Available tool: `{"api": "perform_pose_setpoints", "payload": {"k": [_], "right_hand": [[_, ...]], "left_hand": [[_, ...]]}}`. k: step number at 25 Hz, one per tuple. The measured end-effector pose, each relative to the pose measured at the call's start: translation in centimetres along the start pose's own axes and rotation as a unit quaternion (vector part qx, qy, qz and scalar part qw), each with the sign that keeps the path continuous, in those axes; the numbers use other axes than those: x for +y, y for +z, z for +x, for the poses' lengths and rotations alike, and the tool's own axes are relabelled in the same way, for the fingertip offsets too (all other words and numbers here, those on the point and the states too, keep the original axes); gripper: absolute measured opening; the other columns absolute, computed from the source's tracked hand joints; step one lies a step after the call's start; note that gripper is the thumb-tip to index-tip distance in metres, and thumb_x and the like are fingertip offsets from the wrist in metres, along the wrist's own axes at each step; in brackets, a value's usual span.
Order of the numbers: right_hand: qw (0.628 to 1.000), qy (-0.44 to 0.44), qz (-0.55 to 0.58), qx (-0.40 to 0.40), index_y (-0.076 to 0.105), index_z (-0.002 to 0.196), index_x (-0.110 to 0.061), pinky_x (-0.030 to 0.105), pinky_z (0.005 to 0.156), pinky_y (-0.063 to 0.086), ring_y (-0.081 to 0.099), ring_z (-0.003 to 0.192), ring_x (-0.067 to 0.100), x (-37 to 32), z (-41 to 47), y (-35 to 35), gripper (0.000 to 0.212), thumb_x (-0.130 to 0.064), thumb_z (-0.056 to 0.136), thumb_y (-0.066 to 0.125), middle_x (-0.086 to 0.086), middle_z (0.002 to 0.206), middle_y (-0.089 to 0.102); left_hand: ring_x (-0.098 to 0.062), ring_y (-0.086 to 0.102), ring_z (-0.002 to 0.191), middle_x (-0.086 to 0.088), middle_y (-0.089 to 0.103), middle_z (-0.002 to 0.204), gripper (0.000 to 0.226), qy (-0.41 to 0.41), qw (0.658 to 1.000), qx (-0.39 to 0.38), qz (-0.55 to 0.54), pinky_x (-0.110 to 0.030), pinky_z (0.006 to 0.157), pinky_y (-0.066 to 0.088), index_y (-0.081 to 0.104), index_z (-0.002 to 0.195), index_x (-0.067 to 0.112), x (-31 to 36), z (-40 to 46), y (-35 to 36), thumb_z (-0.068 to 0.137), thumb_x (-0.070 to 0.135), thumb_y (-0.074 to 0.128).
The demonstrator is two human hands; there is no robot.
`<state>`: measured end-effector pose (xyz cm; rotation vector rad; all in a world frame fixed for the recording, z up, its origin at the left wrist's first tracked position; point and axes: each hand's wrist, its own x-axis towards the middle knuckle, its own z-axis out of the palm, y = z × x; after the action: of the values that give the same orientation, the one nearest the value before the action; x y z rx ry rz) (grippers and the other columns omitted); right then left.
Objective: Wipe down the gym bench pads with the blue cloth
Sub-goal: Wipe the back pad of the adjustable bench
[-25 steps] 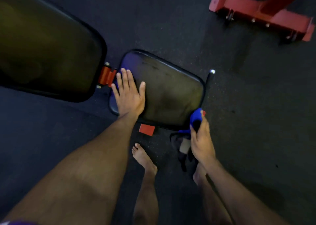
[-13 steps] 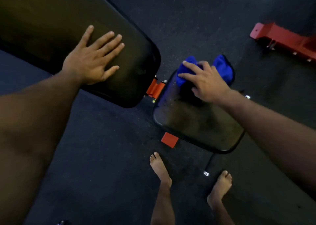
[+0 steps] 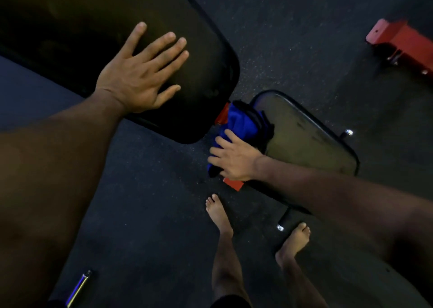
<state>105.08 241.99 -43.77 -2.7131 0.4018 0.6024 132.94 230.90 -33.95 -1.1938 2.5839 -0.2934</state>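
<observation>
**Blue cloth at the seat pad's near corner**

The left hand (image 3: 138, 78) lies flat, fingers straight and spread, on the long black padded backrest (image 3: 192, 57) near its lower end; its grip is fully open and holds nothing. The right hand (image 3: 234, 160) presses the bunched blue cloth (image 3: 241, 122) against the smaller black padded seat (image 3: 307, 143), at the corner nearest the backrest, beside the red hinge bracket (image 3: 222, 115). Its fingers are bent over the cloth's lower part, taking hold of it. Two bare feet stand on the dark speckled rubber floor (image 3: 145, 202) below the seat. A red steel frame base (image 3: 403, 43) sits at the floor's upper right edge.
</observation>
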Motion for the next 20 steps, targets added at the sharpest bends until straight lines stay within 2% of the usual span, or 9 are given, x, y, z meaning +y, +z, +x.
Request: {"api": "perform_pose_setpoints", "payload": {"k": [2, 4, 6, 8, 10, 12, 16, 18, 20], "right_hand": [[0.999, -0.002, -0.021, 0.028, 0.057, 0.125, -0.027, 0.054, 0.107, 0.028, 0.046, 0.123, 0.031, 3.7, -1.0, -0.3, 0.052, -0.051, 0.082, 0.04, 0.001, 0.127, 0.057], [0.994, 0.087, -0.022, 0.067, 0.057, 0.121, -0.027, 0.051, 0.101, 0.032, 0.048, 0.118, 0.031, 9.1, -2.3, -0.8, 0.055, -0.051, 0.077, 0.033, 0.001, 0.124, 0.057], [0.979, 0.188, -0.008, 0.084, 0.055, 0.119, -0.023, 0.049, 0.092, 0.037, 0.05, 0.113, 0.033, 13.9, -3.7, -0.9, 0.046, -0.048, 0.082, 0.043, 0.005, 0.119, 0.056], [0.965, 0.242, 0.031, 0.09, 0.052, 0.124, -0.02, 0.049, 0.086, 0.038, 0.048, 0.111, 0.036, 15.5, -4.0, -0.6, 0.044, -0.044, 0.087, 0.051, 0.008, 0.122, 0.054], [0.954, 0.276, 0.045, 0.106, 0.053, 0.125, -0.02, 0.053, 0.094, 0.034, 0.044, 0.118, 0.037, 13.5, -3.2, -0.7, 0.048, -0.047, 0.086, 0.045, 0.007, 0.126, 0.053], [0.964, 0.239, 0.036, 0.113, 0.056, 0.122, -0.022, 0.057, 0.103, 0.027, 0.042, 0.125, 0.036, 9.0, -2.4, -0.5, 0.053, -0.05, 0.08, 0.04, 0.004, 0.127, 0.055], [0.995, 0.054, 0.043, 0.071, 0.058, 0.126, -0.023, 0.058, 0.113, 0.016, 0.037, 0.135, 0.034, -0.4, -1.1, 1.4, 0.05, -0.048, 0.083, 0.05, 0.0, 0.134, 0.055], [0.997, 0.04, 0.026, 0.065, 0.057, 0.129, -0.025, 0.054, 0.115, 0.014, 0.037, 0.137, 0.031, 1.2, -1.3, 1.0, 0.052, -0.051, 0.085, 0.052, -0.001, 0.137, 0.054], [0.991, 0.099, 0.005, 0.094, 0.057, 0.128, -0.028, 0.053, 0.111, 0.017, 0.04, 0.132, 0.029, 5.3, -1.7, 0.6, 0.054, -0.055, 0.083, 0.045, -0.001, 0.133, 0.055]], "left_hand": [[-0.029, 0.008, 0.157, -0.012, 0.012, 0.17, 0.071, 0.001, 1.0, 0.002, -0.006, -0.06, 0.125, -0.002, 0.016, 0.162, 0.011, 0.2, 0.0, 0.1, 0.105, 0.053, 0.019], [-0.029, 0.008, 0.157, -0.012, 0.011, 0.17, 0.071, -0.001, 1.0, -0.005, -0.008, -0.06, 0.125, -0.002, 0.015, 0.162, 0.011, 0.0, 0.0, 0.0, 0.104, 0.053, 0.019], [-0.029, 0.007, 0.158, -0.011, 0.01, 0.17, 0.072, -0.003, 1.0, -0.007, -0.004, -0.06, 0.125, -0.002, 0.015, 0.162, 0.011, 0.0, 0.1, -0.1, 0.104, 0.053, 0.019], [-0.029, 0.006, 0.158, -0.011, 0.01, 0.17, 0.072, -0.005, 1.0, -0.012, -0.003, -0.06, 0.125, -0.003, 0.015, 0.162, 0.012, 0.1, 0.1, -0.1, 0.104, 0.053, 0.019], [-0.029, 0.005, 0.158, -0.011, 0.009, 0.171, 0.072, -0.004, 1.0, -0.016, -0.003, -0.059, 0.125, -0.004, 0.015, 0.162, 0.012, 0.1, 0.1, -0.2, 0.104, 0.054, 0.019], [-0.029, 0.004, 0.158, -0.01, 0.008, 0.171, 0.072, -0.004, 1.0, -0.021, -0.001, -0.059, 0.125, -0.004, 0.014, 0.163, 0.013, 0.2, 0.2, -0.2, 0.103, 0.054, 0.019], [-0.028, 0.003, 0.158, -0.008, 0.005, 0.171, 0.072, -0.005, 1.0, -0.025, -0.006, -0.06, 0.124, -0.003, 0.013, 0.163, 0.013, 0.3, 0.2, -0.3, 0.104, 0.053, 0.019], [-0.028, 0.003, 0.158, -0.008, 0.005, 0.171, 0.071, -0.005, 1.0, -0.02, -0.003, -0.06, 0.124, -0.004, 0.013, 0.163, 0.013, 0.4, 0.3, -0.3, 0.104, 0.053, 0.02], [-0.028, 0.004, 0.158, -0.008, 0.006, 0.171, 0.071, -0.003, 1.0, -0.018, 0.0, -0.06, 0.124, -0.004, 0.015, 0.163, 0.012, 0.3, 0.2, -0.2, 0.104, 0.053, 0.021]]}}
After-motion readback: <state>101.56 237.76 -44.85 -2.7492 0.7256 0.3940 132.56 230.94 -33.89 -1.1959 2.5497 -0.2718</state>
